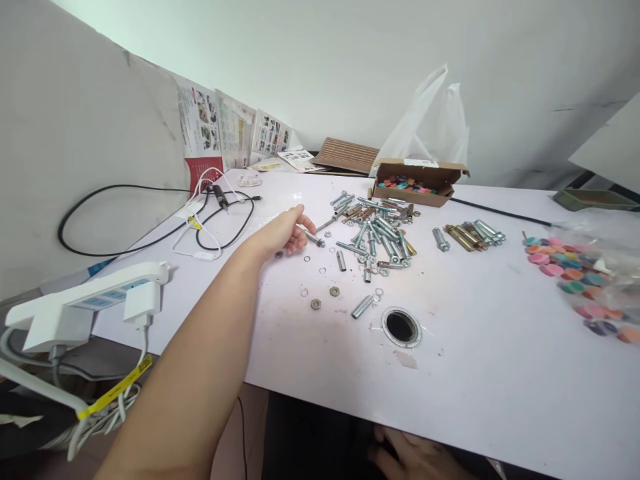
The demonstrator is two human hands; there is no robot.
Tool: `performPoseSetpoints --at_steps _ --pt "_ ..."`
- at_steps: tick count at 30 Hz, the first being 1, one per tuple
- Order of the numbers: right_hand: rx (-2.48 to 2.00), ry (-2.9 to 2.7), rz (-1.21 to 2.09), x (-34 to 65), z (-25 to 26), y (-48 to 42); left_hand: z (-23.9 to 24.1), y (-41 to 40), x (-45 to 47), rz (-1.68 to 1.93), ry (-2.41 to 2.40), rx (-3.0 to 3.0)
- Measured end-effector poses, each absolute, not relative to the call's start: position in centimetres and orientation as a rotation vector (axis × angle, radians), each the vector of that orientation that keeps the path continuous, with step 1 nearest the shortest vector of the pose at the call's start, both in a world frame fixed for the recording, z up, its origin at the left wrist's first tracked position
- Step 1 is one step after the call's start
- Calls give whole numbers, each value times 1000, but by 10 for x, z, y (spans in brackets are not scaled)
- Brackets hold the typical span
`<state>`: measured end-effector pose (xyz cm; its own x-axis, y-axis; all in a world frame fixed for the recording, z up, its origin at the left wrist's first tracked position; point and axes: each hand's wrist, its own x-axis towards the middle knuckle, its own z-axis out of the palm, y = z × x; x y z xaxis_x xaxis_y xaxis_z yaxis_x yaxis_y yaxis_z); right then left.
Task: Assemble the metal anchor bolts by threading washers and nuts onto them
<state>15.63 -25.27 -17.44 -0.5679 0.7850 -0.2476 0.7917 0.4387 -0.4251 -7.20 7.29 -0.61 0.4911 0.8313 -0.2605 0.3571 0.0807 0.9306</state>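
Note:
My left hand reaches over the table with its fingers loosely curled and apart. A silver expansion bolt lies right at its fingertips; whether they touch it is hard to make out. A small nut sits just beyond, and a dark nut is under the wrist side. To the right spreads a pile of bolts and sleeves. Nearer me are two loose hex nuts, several thin washers and a metal sleeve. Below the table edge, in shadow, my right hand rests on my lap, fingers loosely spread.
An open cardboard box holds coloured pieces, with a white plastic bag behind. Grouped bolts and a clear bag of coloured caps lie right. A round hole pierces the table. Left are a power strip and cables.

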Motion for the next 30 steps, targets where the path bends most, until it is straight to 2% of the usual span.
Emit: performPoseSetpoints --at_steps 7,14,19,22,26,30 --pt "1631 2678 -678 172 -141 -236 -1 65 -67 415 1162 1550" --pt "1611 2638 -650 162 -145 -234 -6 67 -69 438 1119 1550" --pt "1857 2371 -914 141 -128 -233 -7 68 -69 453 1133 1552" --pt "1861 2316 -1152 128 -125 -235 -2 65 -68 460 1145 1581" --pt "1687 1953 -1564 126 -117 -236 -3 66 -69 465 1143 1592" --pt "1314 1836 -1900 131 -75 -225 -5 69 -69 457 1130 1633"
